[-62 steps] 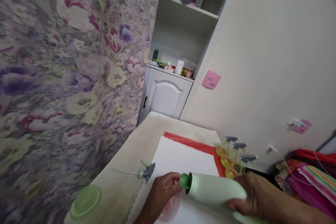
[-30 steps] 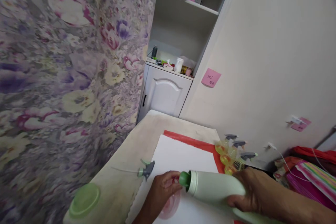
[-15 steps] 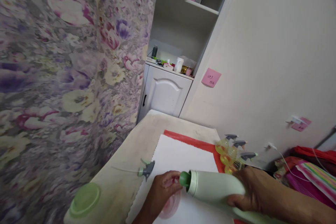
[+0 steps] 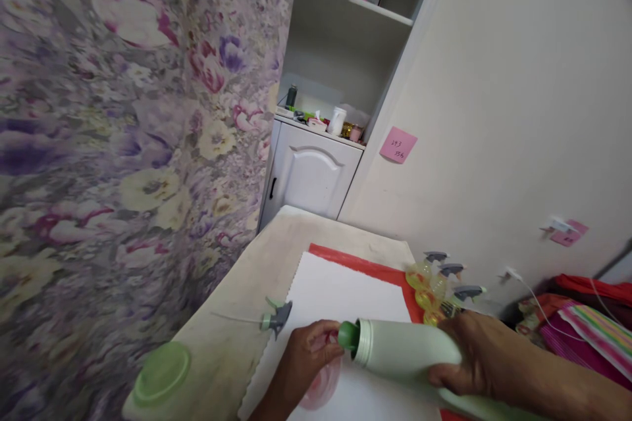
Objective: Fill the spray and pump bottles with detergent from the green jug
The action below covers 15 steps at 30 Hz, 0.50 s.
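Observation:
My right hand [image 4: 476,355] is wrapped round a big pale green bottle [image 4: 395,347], tipped on its side with its mouth to the left. A darker green spout [image 4: 348,335] sticks out of that mouth. My left hand [image 4: 311,355] is closed around the neck of a small clear bottle [image 4: 323,387] with a pink look to it, right at the spout. Whether liquid is flowing, I cannot tell. Left of this hand lies a grey and green spray trigger head [image 4: 277,319] with a thin tube. A round green cap [image 4: 162,373] rests near the table's front left corner.
Several clear spray bottles with yellow contents [image 4: 428,296] and grey trigger heads stand at the right. White paper [image 4: 340,283] over a red sheet [image 4: 355,264] covers part of the table [image 4: 237,283]. A floral curtain [image 4: 148,145] borders the left, a wall [image 4: 494,131] the right.

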Each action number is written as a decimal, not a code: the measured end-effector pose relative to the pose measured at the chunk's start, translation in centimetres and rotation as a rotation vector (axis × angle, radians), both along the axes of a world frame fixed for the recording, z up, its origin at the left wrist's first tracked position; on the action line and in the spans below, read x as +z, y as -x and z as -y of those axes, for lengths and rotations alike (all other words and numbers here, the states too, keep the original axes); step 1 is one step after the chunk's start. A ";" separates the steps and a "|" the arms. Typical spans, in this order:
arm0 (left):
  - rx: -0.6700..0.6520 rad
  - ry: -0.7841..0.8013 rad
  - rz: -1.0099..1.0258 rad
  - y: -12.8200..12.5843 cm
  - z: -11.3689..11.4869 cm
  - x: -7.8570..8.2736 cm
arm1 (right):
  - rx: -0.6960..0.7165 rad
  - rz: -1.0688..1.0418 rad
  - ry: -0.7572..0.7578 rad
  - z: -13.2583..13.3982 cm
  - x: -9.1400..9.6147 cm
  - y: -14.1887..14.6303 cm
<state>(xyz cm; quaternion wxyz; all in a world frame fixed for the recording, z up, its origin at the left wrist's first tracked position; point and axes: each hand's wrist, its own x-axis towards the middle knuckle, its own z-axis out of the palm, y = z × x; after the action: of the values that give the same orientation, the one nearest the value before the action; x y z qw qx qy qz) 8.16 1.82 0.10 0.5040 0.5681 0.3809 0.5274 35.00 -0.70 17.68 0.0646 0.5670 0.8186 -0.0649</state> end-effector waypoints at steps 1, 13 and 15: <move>-0.001 0.001 -0.001 0.0 0.0 0.1 | 0.004 -0.001 -0.001 0.0 0.0 0.0; -0.023 0.017 0.045 -0.2 0.2 0.0 | 0.014 -0.005 -0.008 -0.1 0.1 -0.1; -0.024 0.021 0.054 -0.2 0.1 0.0 | 0.013 -0.011 -0.004 -0.1 0.2 -0.1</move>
<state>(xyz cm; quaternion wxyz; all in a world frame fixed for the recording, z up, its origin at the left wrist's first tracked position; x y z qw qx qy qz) 8.35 1.71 0.09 0.5263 0.5526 0.3658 0.5327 35.08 -0.59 17.84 0.0595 0.5615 0.8227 -0.0661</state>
